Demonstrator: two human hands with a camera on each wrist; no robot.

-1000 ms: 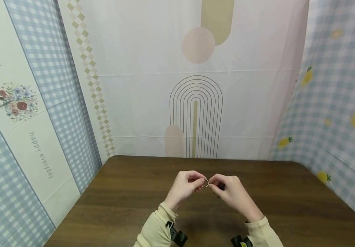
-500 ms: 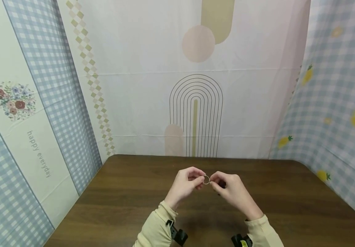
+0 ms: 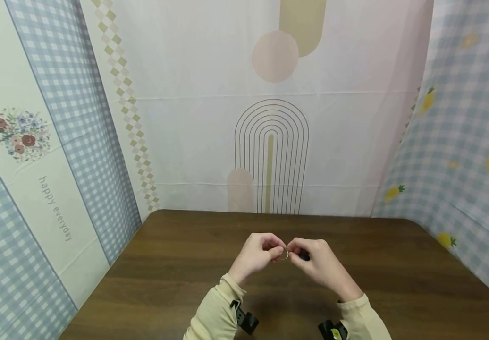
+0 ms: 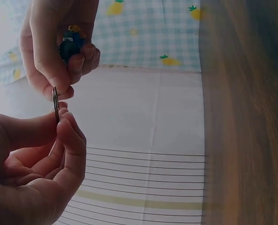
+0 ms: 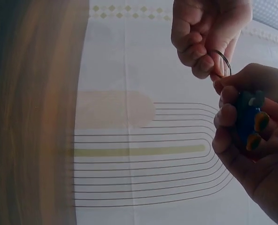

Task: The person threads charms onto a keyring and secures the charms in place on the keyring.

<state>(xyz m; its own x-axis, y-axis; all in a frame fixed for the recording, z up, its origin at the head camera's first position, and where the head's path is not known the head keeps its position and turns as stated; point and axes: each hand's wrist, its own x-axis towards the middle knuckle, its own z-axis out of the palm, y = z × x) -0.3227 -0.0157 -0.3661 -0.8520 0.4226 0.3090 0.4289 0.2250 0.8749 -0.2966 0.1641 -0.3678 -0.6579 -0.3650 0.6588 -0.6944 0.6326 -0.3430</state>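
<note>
the metal ring (image 4: 56, 105) was held in the air above the wooden table (image 3: 176, 283), bridging the two hands. the left hand (image 3: 255, 255) pinched one side of it between thumb and fingers, and the right hand (image 3: 318, 262) pinched the opposite side, so neither was plainly nearer. being round, it had no long axis; what seemed to matter was its plane, nearly edge-on in the left wrist view and a thin arc in the right wrist view. on the right hand's side was a small blue-and-green trinket (image 5: 248, 121) with orange-yellow knobs, held in the curl of the remaining fingers. whether it was joined to the ring could not be told, since fingers covered the place between. no container was in view; only the right hand cupped the trinket
</note>
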